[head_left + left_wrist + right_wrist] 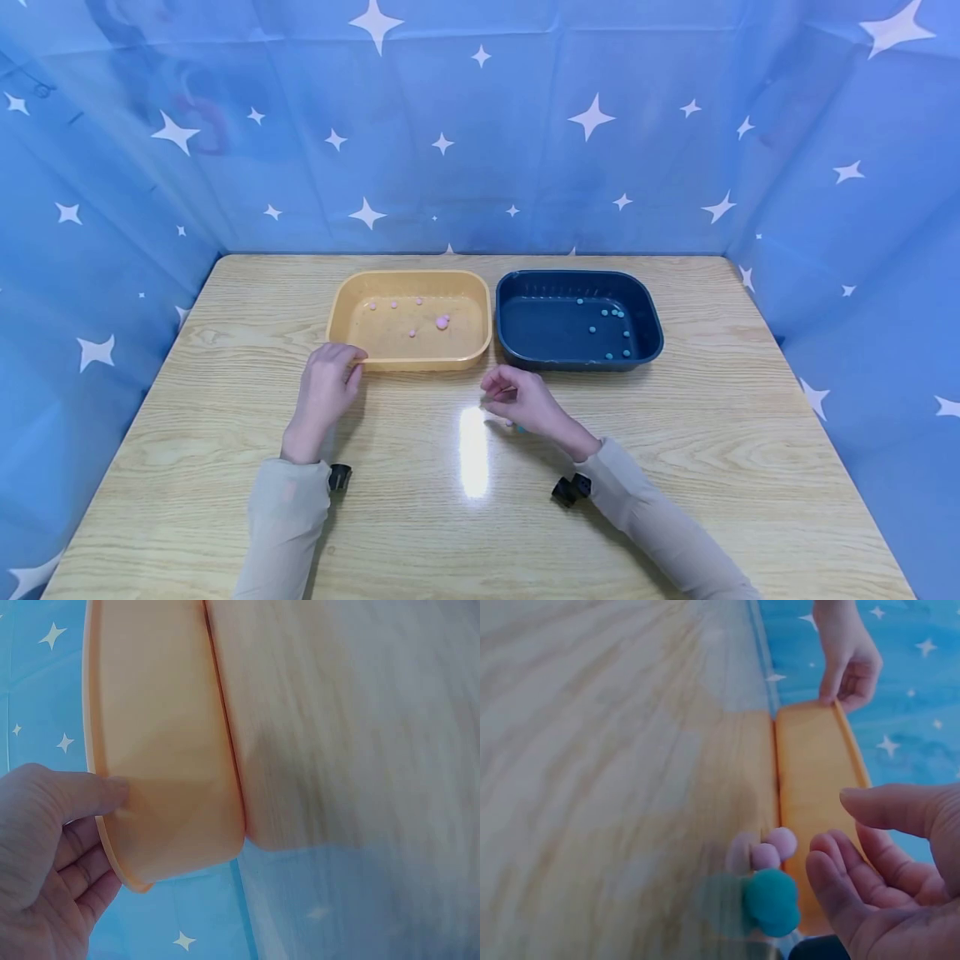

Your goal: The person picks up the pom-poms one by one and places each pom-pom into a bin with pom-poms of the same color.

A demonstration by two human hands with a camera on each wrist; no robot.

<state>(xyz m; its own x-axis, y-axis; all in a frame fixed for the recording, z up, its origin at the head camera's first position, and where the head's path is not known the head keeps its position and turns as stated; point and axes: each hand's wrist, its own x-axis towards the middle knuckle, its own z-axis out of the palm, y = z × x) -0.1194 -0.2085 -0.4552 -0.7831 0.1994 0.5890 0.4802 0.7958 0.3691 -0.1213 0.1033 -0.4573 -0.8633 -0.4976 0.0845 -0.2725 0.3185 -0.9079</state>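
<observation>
At the near left corner of the yellow plastic tub [420, 364], my left hand [324, 387] pinches the rim. The left wrist view shows the thumb inside the rim and the fingers outside. My right hand [528, 402] hovers over the table just in front of the gap between the tubs. In the right wrist view its thumb stands apart from the bent fingers, with nothing between them. Beside those fingers lie small pink balls [781, 843] and teal balls [771, 895] on the table, partly covered by the hand in the head view.
Right of the yellow tub stands a dark blue tub [577, 365], holding several teal balls [604, 312]. Several pink balls [393, 305] lie in the yellow tub, one of them larger. Blue star-patterned cloth [480, 150] encloses the wooden table [420, 533] at the back and sides.
</observation>
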